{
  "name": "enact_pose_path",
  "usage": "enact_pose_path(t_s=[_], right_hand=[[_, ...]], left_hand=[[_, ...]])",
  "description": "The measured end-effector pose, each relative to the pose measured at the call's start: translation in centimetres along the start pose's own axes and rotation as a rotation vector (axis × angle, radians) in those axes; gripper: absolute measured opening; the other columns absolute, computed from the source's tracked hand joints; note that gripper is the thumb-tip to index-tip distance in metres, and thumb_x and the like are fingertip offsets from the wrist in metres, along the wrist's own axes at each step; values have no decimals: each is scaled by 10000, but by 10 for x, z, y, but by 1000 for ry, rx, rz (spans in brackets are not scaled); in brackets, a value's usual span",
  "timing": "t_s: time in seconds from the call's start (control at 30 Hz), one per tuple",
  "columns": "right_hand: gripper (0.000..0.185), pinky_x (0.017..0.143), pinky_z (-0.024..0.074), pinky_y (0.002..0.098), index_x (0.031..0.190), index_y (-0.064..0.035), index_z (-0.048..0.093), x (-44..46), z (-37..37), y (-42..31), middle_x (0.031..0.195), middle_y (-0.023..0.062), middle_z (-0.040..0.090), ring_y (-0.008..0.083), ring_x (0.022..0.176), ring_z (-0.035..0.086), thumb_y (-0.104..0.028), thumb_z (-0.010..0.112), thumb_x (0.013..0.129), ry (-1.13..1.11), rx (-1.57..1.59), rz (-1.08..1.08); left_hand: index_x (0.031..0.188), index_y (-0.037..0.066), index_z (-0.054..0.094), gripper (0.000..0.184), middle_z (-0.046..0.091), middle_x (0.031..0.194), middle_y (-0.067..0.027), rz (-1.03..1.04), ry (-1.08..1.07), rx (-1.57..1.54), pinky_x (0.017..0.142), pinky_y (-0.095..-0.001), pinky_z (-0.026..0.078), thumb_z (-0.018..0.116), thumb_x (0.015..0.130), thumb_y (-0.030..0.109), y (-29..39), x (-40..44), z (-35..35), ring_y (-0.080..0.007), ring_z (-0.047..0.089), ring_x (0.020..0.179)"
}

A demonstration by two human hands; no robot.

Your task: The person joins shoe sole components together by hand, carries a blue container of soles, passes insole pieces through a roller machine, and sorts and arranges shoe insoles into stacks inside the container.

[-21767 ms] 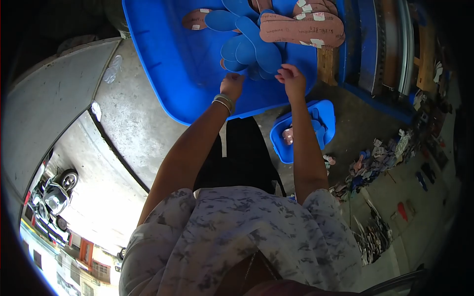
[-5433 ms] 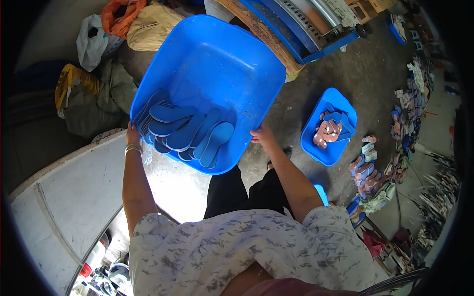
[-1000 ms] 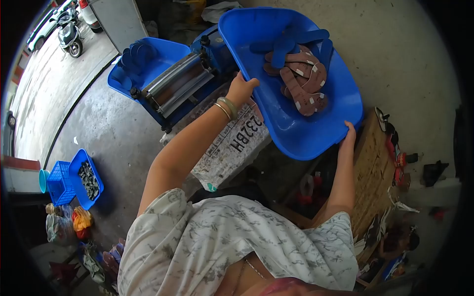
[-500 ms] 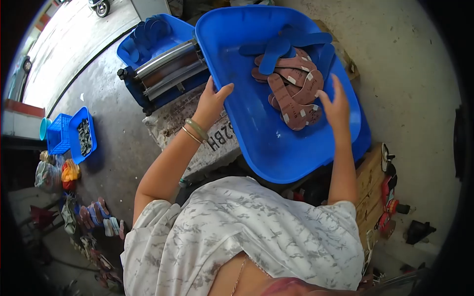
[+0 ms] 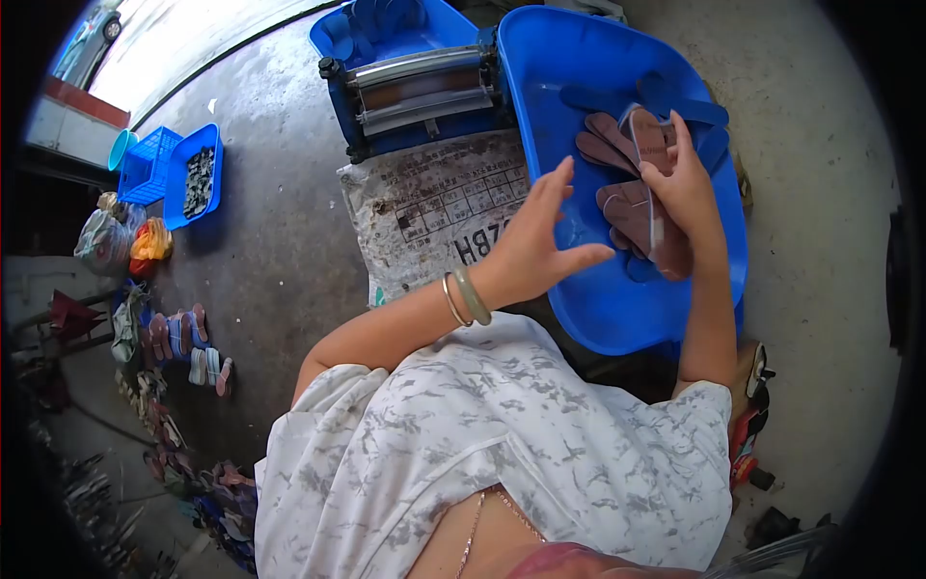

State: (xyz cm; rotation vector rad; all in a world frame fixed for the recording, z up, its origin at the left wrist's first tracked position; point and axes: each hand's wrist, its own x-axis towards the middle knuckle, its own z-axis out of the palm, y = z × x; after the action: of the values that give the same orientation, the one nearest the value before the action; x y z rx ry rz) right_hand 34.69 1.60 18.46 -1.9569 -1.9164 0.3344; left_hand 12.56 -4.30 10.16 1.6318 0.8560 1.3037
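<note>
A large blue tub (image 5: 617,323) holds pinkish-brown insoles (image 5: 627,214) with white tags and several blue insoles (image 5: 596,99). My right hand (image 5: 683,188) is closed round a brown insole (image 5: 652,135), lifted at a tilt over the pile, thumb on one side and fingers on the other. My left hand (image 5: 536,246), with two bangles on its wrist, is at the tub's left edge, fingers and thumb spread, holding nothing. Left of the tub is a machine with shiny metal rollers (image 5: 424,89).
A second blue tub (image 5: 446,27) with blue insoles lies behind the rollers. A printed sack (image 5: 424,203) is below them. At the left are a blue tray of dark scraps (image 5: 214,164), a blue crate (image 5: 147,166), plastic bags (image 5: 108,236) and rows of slippers (image 5: 178,333).
My left hand has let go of the tub's rim and spread its fingers. My right hand, open half a second ago, now grips a brown insole raised from the pile. The view has shifted.
</note>
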Motion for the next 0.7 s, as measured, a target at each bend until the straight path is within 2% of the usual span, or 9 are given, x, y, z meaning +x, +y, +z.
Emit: enact_pose_path(t_s=[0.2,0.3,0.33,0.43,0.47,0.5,0.53,0.57,0.7], right_hand=[[715,838,505,291,1450,-73,351,0,40,-62,1044,105,576,164,988,611,-139,673,815,-10,131,-113],[631,851,507,294,1431,-77,385,2,73,-60,1054,94,586,170,1004,610,-135,656,864,-62,803,-201],[631,851,507,294,1431,-77,385,7,75,-53,1054,94,586,170,1004,610,-135,656,864,-67,802,-199],[540,873,504,297,1391,-67,438,30,62,-5,1090,93,591,162,1033,599,-150,643,898,-15,642,-93],[540,873,504,297,1391,-67,438,33,60,8,1090,93,591,162,1033,599,-150,643,898,-15,643,-97],[538,893,497,312,1377,-60,452,34,60,21,1135,99,593,186,1044,603,-150,651,885,-46,395,-112],[535,913,490,328,1363,-52,466,34,63,31,1181,105,594,211,1055,608,-151,659,873,-74,146,-121],[535,913,490,328,1363,-52,466,34,66,42,1181,105,594,211,1055,608,-151,659,873,-74,146,-121],[612,984,448,369,1354,-47,483,32,83,67,1304,145,550,294,1161,561,-126,715,793,-112,-195,-282]], left_hand=[[1418,13,331,667,517,1278,-136,-221,-157,-323,923,-348,482,696,886,184,-10,10,1,-208,556,1141],[1401,9,345,529,555,1233,-97,-353,-224,-547,916,-309,480,593,954,144,-46,5,-2,-148,552,1121],[1401,9,345,529,555,1233,-97,-357,-221,-549,916,-309,480,593,954,144,-45,4,-7,-148,552,1121],[1314,-5,408,380,609,1151,-70,-278,-12,-819,890,-292,494,531,982,134,-31,0,-45,-141,591,1049],[1296,9,426,346,609,1134,-47,-289,45,-751,865,-285,503,520,989,137,-37,-3,-60,-125,596,1029],[1279,24,444,313,609,1117,-25,-299,103,-683,840,-279,512,510,996,141,-48,-7,-76,-110,600,1009],[1264,35,459,301,610,1111,-27,-401,166,-718,834,-277,518,517,994,154,-62,-11,-90,-108,608,991],[1248,46,474,289,611,1105,-30,-504,226,-752,828,-276,524,524,991,167,-80,-14,-101,-106,615,973],[1240,52,485,297,613,1098,-37,-599,299,-642,804,-288,544,540,985,192,-180,-15,-120,-113,620,960]])
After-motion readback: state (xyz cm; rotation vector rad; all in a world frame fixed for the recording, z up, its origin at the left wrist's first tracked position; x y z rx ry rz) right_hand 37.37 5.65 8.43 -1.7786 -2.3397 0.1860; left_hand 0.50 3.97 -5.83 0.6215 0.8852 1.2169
